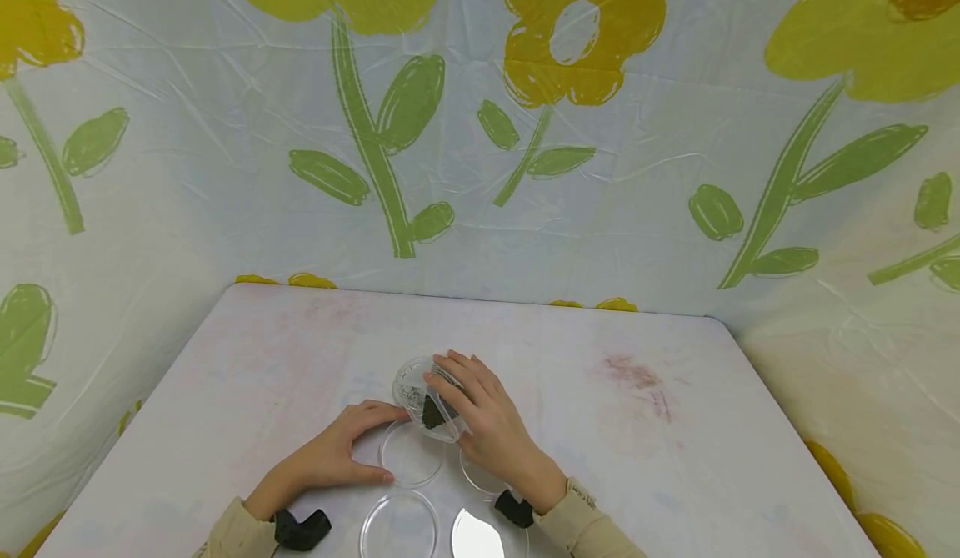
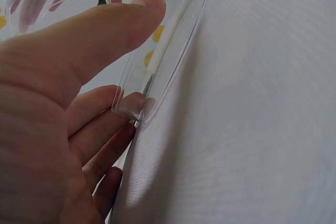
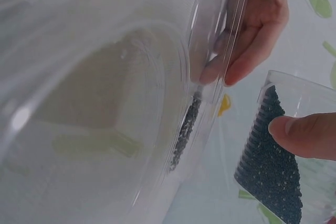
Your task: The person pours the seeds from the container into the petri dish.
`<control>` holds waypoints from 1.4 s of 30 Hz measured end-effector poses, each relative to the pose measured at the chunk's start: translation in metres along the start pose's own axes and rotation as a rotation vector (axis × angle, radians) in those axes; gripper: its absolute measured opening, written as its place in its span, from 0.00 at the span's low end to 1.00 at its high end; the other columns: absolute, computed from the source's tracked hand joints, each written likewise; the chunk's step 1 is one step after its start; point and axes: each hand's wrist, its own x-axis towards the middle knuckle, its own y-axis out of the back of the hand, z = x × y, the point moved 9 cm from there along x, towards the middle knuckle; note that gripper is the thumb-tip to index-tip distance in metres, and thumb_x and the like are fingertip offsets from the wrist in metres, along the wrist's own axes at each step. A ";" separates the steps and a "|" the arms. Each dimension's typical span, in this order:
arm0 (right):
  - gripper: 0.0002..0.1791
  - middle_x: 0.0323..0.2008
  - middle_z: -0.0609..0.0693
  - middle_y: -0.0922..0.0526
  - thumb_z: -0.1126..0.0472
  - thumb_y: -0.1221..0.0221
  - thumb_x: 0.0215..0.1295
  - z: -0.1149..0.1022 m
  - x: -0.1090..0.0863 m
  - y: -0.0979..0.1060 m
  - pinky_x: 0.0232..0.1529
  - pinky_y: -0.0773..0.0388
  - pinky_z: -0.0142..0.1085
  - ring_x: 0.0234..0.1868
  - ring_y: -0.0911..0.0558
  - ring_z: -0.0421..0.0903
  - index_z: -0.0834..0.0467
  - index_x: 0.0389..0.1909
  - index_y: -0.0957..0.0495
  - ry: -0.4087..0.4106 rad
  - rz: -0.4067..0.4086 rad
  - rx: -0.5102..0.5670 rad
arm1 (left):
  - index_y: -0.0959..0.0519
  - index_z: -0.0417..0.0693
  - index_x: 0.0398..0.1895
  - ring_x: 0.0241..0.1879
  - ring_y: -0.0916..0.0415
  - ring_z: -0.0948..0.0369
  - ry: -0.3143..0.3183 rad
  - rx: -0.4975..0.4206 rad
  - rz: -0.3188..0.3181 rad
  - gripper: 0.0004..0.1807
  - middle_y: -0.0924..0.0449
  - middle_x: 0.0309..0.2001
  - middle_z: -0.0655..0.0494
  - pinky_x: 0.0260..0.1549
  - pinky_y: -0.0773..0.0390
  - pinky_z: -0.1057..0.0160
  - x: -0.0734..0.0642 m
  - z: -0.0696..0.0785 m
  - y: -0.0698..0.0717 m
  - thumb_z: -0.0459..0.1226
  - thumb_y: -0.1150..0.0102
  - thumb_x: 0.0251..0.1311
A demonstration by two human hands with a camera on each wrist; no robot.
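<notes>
My right hand [image 1: 491, 424] grips a clear plastic cup [image 3: 286, 98], its thumb along the side. The tilted cup holds a heap of dark grains [image 3: 268, 169]. Below and beside it, a clear round dish [image 1: 402, 377] has dark grains scattered in it. My left hand [image 1: 337, 448] lies to the left, fingers and thumb spread, its fingertips touching that dish's edge. Its thumb [image 2: 115, 24] extends straight in the left wrist view. Nearer me, another clear round dish [image 1: 382, 451] lies between the left thumb and fingers.
More clear dishes lie near the front: one at the left [image 1: 363, 533], one partly under my right wrist [image 1: 467, 476], and one reflecting light [image 1: 480, 537]. The white tabletop [image 1: 637, 458] has reddish smears. A flower-print sheet [image 1: 465, 233] hangs behind and at the sides.
</notes>
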 end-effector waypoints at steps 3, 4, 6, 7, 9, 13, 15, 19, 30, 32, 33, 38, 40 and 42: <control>0.54 0.67 0.59 0.31 0.84 0.41 0.28 0.000 0.000 0.000 0.63 0.32 0.57 0.69 0.33 0.58 0.58 0.68 0.31 0.001 -0.001 0.002 | 0.28 0.62 0.67 0.63 0.34 0.61 0.008 -0.005 -0.003 0.40 0.28 0.64 0.66 0.57 0.34 0.52 0.000 -0.001 0.000 0.51 0.24 0.48; 0.54 0.67 0.59 0.31 0.85 0.41 0.28 -0.001 0.000 0.000 0.63 0.32 0.57 0.69 0.33 0.58 0.58 0.68 0.31 0.002 0.000 0.003 | 0.28 0.62 0.67 0.63 0.33 0.61 0.008 -0.006 -0.002 0.40 0.28 0.64 0.66 0.57 0.34 0.52 0.000 0.000 0.000 0.51 0.24 0.48; 0.54 0.67 0.59 0.31 0.85 0.42 0.28 -0.001 0.000 0.000 0.62 0.32 0.58 0.69 0.33 0.58 0.58 0.68 0.31 0.004 0.002 0.002 | 0.28 0.61 0.67 0.62 0.33 0.60 0.002 -0.005 0.001 0.40 0.27 0.63 0.65 0.57 0.34 0.52 0.000 0.002 0.001 0.52 0.24 0.48; 0.54 0.67 0.59 0.31 0.85 0.42 0.28 -0.001 0.001 0.000 0.63 0.32 0.57 0.69 0.33 0.58 0.58 0.68 0.31 0.004 0.002 0.002 | 0.28 0.61 0.67 0.62 0.33 0.60 -0.003 -0.004 0.002 0.40 0.27 0.63 0.65 0.56 0.34 0.52 0.000 0.002 0.002 0.52 0.25 0.48; 0.54 0.67 0.59 0.31 0.85 0.42 0.28 -0.001 0.001 0.000 0.62 0.32 0.58 0.68 0.33 0.58 0.58 0.68 0.31 0.004 0.004 0.001 | 0.27 0.59 0.67 0.61 0.32 0.58 -0.017 0.003 0.006 0.39 0.27 0.63 0.63 0.56 0.33 0.51 0.000 0.005 0.002 0.52 0.25 0.49; 0.53 0.67 0.59 0.31 0.85 0.40 0.29 -0.002 0.000 0.000 0.62 0.32 0.58 0.68 0.33 0.58 0.58 0.68 0.31 0.004 0.006 -0.003 | 0.27 0.60 0.67 0.61 0.32 0.58 -0.017 0.003 0.007 0.39 0.27 0.63 0.63 0.56 0.33 0.52 0.000 0.005 0.003 0.52 0.25 0.49; 0.53 0.67 0.59 0.31 0.85 0.37 0.30 -0.002 0.000 0.000 0.62 0.32 0.58 0.69 0.33 0.58 0.58 0.68 0.31 0.003 0.005 -0.006 | 0.27 0.60 0.67 0.61 0.32 0.59 -0.015 0.005 0.007 0.39 0.27 0.63 0.64 0.56 0.33 0.52 0.000 0.005 0.003 0.53 0.25 0.49; 0.51 0.67 0.59 0.31 0.83 0.32 0.33 -0.003 0.000 -0.001 0.62 0.32 0.58 0.69 0.33 0.58 0.58 0.68 0.30 0.002 0.001 -0.013 | 0.27 0.60 0.67 0.62 0.32 0.59 -0.009 0.011 0.005 0.39 0.27 0.63 0.64 0.56 0.34 0.52 -0.001 0.005 0.002 0.53 0.26 0.50; 0.52 0.68 0.58 0.31 0.86 0.39 0.32 -0.005 0.001 -0.001 0.61 0.32 0.58 0.69 0.33 0.58 0.58 0.68 0.30 0.015 0.009 -0.011 | 0.27 0.60 0.66 0.61 0.32 0.59 -0.020 0.028 0.012 0.39 0.27 0.63 0.63 0.56 0.34 0.53 -0.001 0.005 0.003 0.53 0.25 0.49; 0.52 0.68 0.59 0.31 0.86 0.41 0.31 -0.006 0.001 -0.001 0.61 0.32 0.58 0.69 0.33 0.58 0.58 0.68 0.30 0.015 0.010 -0.010 | 0.27 0.60 0.66 0.61 0.32 0.59 -0.019 0.027 0.011 0.39 0.27 0.63 0.63 0.55 0.34 0.53 -0.001 0.005 0.002 0.52 0.25 0.49; 0.52 0.68 0.59 0.31 0.86 0.42 0.31 -0.006 0.001 -0.001 0.62 0.32 0.58 0.69 0.33 0.58 0.58 0.68 0.30 0.014 0.009 -0.009 | 0.27 0.60 0.66 0.61 0.32 0.59 -0.019 0.027 0.011 0.38 0.27 0.62 0.63 0.55 0.34 0.53 -0.001 0.004 0.002 0.52 0.25 0.49; 0.52 0.68 0.59 0.31 0.86 0.44 0.31 -0.006 0.001 -0.001 0.62 0.33 0.58 0.69 0.33 0.58 0.58 0.68 0.30 0.016 0.010 -0.002 | 0.27 0.60 0.66 0.61 0.32 0.60 -0.013 0.023 0.011 0.39 0.27 0.63 0.64 0.56 0.34 0.53 -0.001 0.003 0.002 0.52 0.25 0.48; 0.52 0.68 0.59 0.31 0.86 0.43 0.32 -0.006 0.001 -0.001 0.63 0.33 0.58 0.69 0.33 0.58 0.58 0.68 0.30 0.017 0.012 0.000 | 0.27 0.60 0.66 0.61 0.32 0.60 -0.017 0.026 0.013 0.39 0.26 0.62 0.64 0.56 0.34 0.53 -0.001 0.003 0.002 0.52 0.25 0.48; 0.51 0.68 0.59 0.31 0.86 0.43 0.33 -0.006 0.001 -0.001 0.64 0.33 0.57 0.69 0.33 0.58 0.58 0.68 0.30 0.018 0.011 -0.005 | 0.27 0.59 0.66 0.61 0.32 0.60 -0.022 0.032 0.015 0.38 0.26 0.62 0.64 0.56 0.34 0.53 -0.001 0.004 0.002 0.53 0.25 0.49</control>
